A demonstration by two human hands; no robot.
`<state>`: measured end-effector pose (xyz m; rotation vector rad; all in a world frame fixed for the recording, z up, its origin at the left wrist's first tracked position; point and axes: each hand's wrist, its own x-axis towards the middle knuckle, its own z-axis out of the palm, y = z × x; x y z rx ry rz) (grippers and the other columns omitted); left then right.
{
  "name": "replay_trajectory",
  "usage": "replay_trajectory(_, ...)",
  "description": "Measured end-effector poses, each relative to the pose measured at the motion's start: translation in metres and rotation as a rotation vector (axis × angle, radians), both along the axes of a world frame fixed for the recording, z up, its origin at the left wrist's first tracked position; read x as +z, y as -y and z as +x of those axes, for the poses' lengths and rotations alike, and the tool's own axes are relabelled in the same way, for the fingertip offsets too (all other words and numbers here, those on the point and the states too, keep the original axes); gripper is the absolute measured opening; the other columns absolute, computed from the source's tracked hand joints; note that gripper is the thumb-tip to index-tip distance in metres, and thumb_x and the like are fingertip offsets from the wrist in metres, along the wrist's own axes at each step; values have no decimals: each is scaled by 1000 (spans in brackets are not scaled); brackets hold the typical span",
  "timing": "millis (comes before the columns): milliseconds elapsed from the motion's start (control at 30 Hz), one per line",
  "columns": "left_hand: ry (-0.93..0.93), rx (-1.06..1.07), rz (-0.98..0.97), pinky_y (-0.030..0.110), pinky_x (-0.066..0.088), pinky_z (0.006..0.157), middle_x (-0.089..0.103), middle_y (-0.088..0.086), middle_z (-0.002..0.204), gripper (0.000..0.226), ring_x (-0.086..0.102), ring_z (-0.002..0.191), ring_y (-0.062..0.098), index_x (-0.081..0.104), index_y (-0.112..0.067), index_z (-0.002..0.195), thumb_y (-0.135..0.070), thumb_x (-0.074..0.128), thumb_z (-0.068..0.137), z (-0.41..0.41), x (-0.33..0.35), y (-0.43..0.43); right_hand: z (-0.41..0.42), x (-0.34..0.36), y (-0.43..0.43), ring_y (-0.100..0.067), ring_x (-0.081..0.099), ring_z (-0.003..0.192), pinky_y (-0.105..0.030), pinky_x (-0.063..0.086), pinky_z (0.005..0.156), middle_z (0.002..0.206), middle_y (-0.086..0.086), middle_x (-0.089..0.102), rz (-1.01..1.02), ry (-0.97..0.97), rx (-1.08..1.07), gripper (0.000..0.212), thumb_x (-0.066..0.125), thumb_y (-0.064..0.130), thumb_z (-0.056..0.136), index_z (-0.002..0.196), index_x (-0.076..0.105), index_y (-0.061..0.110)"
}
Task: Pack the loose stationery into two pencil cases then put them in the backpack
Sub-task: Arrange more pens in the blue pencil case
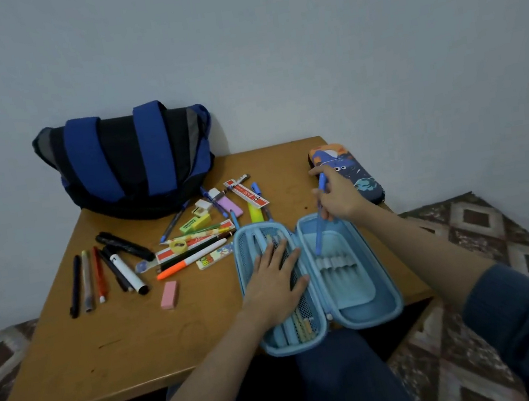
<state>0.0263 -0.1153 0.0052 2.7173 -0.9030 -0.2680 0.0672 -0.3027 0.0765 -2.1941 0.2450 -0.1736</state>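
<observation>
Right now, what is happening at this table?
A person is packing stationery. The left hand presses flat on the mesh side of the open pencil case; the right hand holds a blue pen, tip down in the other side. Loose pens, erasers and rulers lie on the table. The second case is closed; the backpack stands behind.

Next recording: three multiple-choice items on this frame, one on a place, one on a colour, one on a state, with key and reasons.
1. Where is the backpack? A. floor B. table's far left, by the wall C. chair
2. What colour is the pen in the right hand? A. red B. blue C. green
3. The light blue pencil case is: A. open B. zipped shut C. in the backpack
1 B, it sits on the table against the wall; 2 B, its barrel is blue; 3 A, both halves lie spread flat.
</observation>
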Motion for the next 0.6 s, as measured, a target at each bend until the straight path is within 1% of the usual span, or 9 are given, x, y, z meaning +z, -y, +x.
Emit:
replay_trajectory(67, 16, -3, 0, 35, -9, 116, -12, -4, 158, 59, -18, 144, 15, 3, -29, 150, -50, 23, 99, -2, -2, -1, 4, -5, 0, -2, 48, 30, -15, 39, 35, 75, -14, 57, -8, -8, -11, 38, 40, 3, 97, 134, 36, 11)
replay_trajectory(133, 18, -3, 0, 33, -10, 115, -12, -5, 158, 59, -18, 143, 14, 1, -30, 150, -50, 21, 99, -2, -3, -1, 9, -9, -1, -5, 50, 38, -15, 41, 36, 93, -22, 58, 8, -21, -16, 41, 40, 3, 97, 136, 33, 12)
replay_trajectory(200, 17, -5, 7, 33, -10, 116, -13, -5, 158, 59, -19, 143, 13, -1, -30, 150, -50, 21, 99, -2, -2, -1, 13, -12, -2, -15, 49, 47, -18, 43, 37, 104, -28, 57, 22, -25, -22, 37, 41, 3, 96, 130, 31, 11)
replay_trajectory(233, 17, -6, 11, 34, -9, 117, -13, -5, 157, 59, -19, 143, 13, -1, -30, 150, -50, 20, 99, -1, -3, -1, 14, -13, -3, -16, 48, 48, -19, 42, 37, 105, -30, 57, 23, -23, -25, 32, 42, 3, 96, 125, 31, 12)
replay_trajectory(300, 18, -3, 11, 34, -9, 118, -13, -6, 157, 59, -19, 143, 13, -1, -31, 150, -51, 21, 98, -2, -3, -1, 17, -15, -4, -14, 50, 42, -17, 39, 34, 101, -30, 59, 29, -32, -24, 27, 42, 2, 95, 117, 31, 13)
replay_trajectory(367, 27, 1, 11, 34, -9, 118, -13, -6, 157, 59, -19, 143, 12, 0, -32, 150, -51, 21, 98, -2, -3, -1, 17, -18, -5, -8, 49, 30, -18, 38, 31, 91, -26, 61, 51, -55, -13, 24, 42, 0, 94, 113, 34, 13)
replay_trajectory(400, 32, 3, 13, 34, -10, 117, -13, -6, 157, 58, -19, 143, 12, 0, -32, 150, -51, 21, 98, -2, -3, -1, 18, -20, -6, -6, 49, 28, -18, 38, 30, 84, -22, 61, 72, -71, -13, 23, 42, -1, 94, 111, 35, 13)
replay_trajectory(500, 37, 7, 15, 34, -10, 117, -12, -6, 158, 58, -19, 143, 12, 1, -32, 150, -51, 21, 98, -2, -3, 0, 18, -28, -9, -9, 50, 27, -18, 35, 29, 69, -13, 58, 130, -126, -41, 23, 42, -2, 92, 112, 42, 10)
replay_trajectory(600, 37, 7, 8, 34, -10, 117, -12, -6, 158, 58, -19, 143, 12, 1, -32, 150, -50, 21, 99, -1, -4, 0, 17, -34, -13, -11, 52, 29, -19, 37, 30, 64, -12, 58, 127, -204, -37, 21, 46, 3, 92, 112, 49, 6)
